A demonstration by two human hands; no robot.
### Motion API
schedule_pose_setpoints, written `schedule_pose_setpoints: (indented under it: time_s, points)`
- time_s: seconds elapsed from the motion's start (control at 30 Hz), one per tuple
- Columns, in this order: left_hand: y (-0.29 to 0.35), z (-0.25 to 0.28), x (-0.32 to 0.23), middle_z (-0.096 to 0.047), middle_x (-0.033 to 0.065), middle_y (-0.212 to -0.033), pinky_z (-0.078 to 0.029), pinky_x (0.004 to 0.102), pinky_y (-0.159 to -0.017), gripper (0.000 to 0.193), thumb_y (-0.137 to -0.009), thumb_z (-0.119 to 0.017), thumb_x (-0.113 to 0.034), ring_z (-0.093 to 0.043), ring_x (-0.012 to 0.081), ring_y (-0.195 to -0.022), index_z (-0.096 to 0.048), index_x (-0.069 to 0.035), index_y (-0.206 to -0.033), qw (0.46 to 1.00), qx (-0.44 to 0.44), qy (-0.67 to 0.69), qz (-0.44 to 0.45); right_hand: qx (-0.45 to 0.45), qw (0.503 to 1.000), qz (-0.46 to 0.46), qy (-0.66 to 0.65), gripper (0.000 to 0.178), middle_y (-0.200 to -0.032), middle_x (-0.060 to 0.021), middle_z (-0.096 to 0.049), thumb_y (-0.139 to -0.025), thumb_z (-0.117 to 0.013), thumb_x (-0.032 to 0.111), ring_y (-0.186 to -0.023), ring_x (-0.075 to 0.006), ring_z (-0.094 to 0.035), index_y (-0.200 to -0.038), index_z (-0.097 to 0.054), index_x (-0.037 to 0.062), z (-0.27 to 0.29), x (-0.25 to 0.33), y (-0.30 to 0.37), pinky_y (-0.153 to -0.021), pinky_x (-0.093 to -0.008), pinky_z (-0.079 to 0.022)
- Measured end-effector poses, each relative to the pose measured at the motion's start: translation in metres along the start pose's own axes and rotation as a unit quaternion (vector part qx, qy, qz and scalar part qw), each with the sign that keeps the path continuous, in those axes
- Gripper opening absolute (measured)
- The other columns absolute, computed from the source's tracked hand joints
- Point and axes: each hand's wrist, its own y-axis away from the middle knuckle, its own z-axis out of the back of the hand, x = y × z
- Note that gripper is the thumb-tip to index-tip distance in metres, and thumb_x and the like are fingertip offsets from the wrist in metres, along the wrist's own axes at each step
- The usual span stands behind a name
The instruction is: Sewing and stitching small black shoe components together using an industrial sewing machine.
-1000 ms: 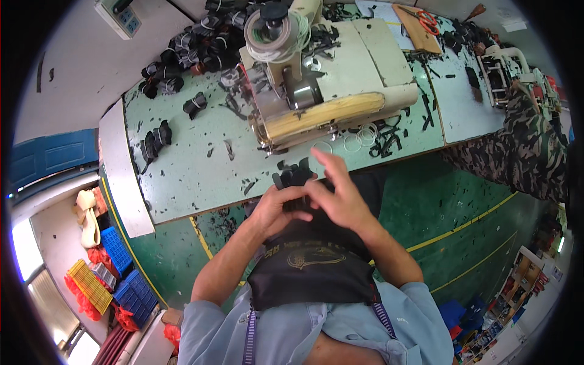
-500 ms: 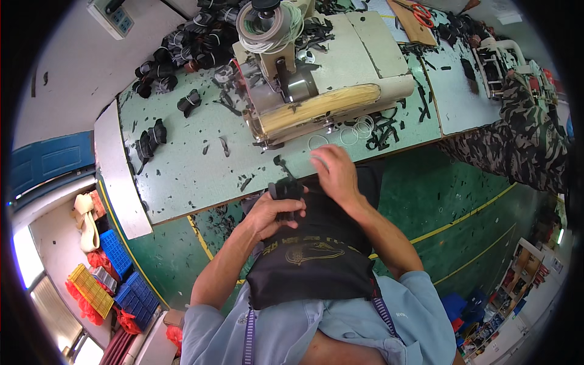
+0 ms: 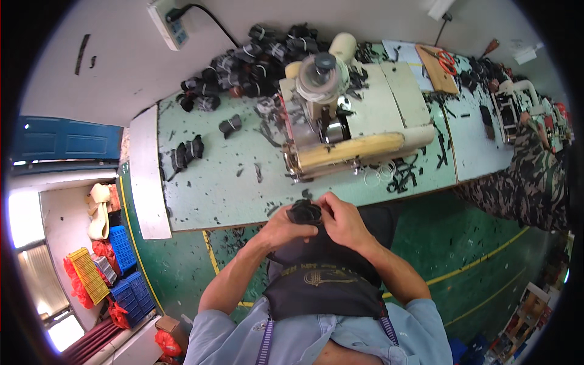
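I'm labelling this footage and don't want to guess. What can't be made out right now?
All in the head view:
- Black bundle: underside, hidden by the left hand.
- Right hand: whether it pinches anything, too small to tell.
- Co-worker in camouflage: partly cut off by the dark right rim.

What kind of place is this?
Likely a small sewing or garment-type workshop. Signs: a cream machine resembling an industrial sewing machine, a pile of tied dark bundles beside it, and black scraps strewn over the table.
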Motion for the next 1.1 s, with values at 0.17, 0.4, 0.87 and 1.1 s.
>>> schedule_pose_setpoints:
  time_s: [0.17,0.4,0.87,1.1]
  points:
    - [0.012,0.001,-0.021,-0.068,0.0071,-0.086,-0.053,0.0272,-0.064,0.033,-0.079,-0.077,0.003,-0.063,0.0133,-0.068,-0.066,0.001,-0.110,0.998,0.060,-0.005,0.000,-0.097,0.991,0.088,0.038,0.007,-0.084,-0.0158,-0.065,-0.091,-0.065,0.009,-0.085,-0.0377,-0.065,-0.097,-0.063,0.0059,0.002,0.016,0.002,-0.076,-0.0423,-0.050]
    - [0.028,0.015,-0.036,-0.073,0.0034,-0.109,-0.054,0.0329,-0.079,0.076,-0.077,-0.076,-0.001,-0.067,0.0162,-0.084,-0.050,-0.007,-0.148,0.933,-0.015,-0.262,-0.248,0.076,0.630,-0.174,-0.753,0.049,-0.057,0.0045,-0.038,-0.107,-0.044,0.047,-0.059,-0.0156,-0.046,-0.111,-0.066,0.0034,0.026,0.002,0.002,-0.066,-0.0360,-0.044]
    - [0.029,0.017,-0.035,-0.066,0.0089,-0.091,-0.053,0.0309,-0.063,0.065,-0.073,-0.077,-0.008,-0.064,0.0161,-0.077,-0.046,-0.006,-0.131,0.865,0.177,-0.470,0.010,0.052,0.981,-0.064,-0.176,0.021,-0.073,-0.0104,-0.062,-0.094,-0.062,0.021,-0.067,-0.0250,-0.059,-0.094,-0.062,0.0003,-0.028,0.002,-0.019,-0.064,-0.0406,-0.049]
    - [0.002,0.086,-0.061,-0.063,0.0070,-0.085,-0.043,0.0267,-0.047,0.051,-0.078,-0.076,-0.005,-0.059,0.0111,-0.061,-0.052,-0.005,-0.122,0.986,0.045,-0.145,0.065,0.047,0.983,0.170,0.042,0.034,-0.111,-0.0170,-0.065,-0.094,-0.064,0.015,-0.103,-0.0389,-0.062,-0.124,-0.060,0.0004,-0.021,0.043,-0.006,-0.093,-0.0438,-0.050]
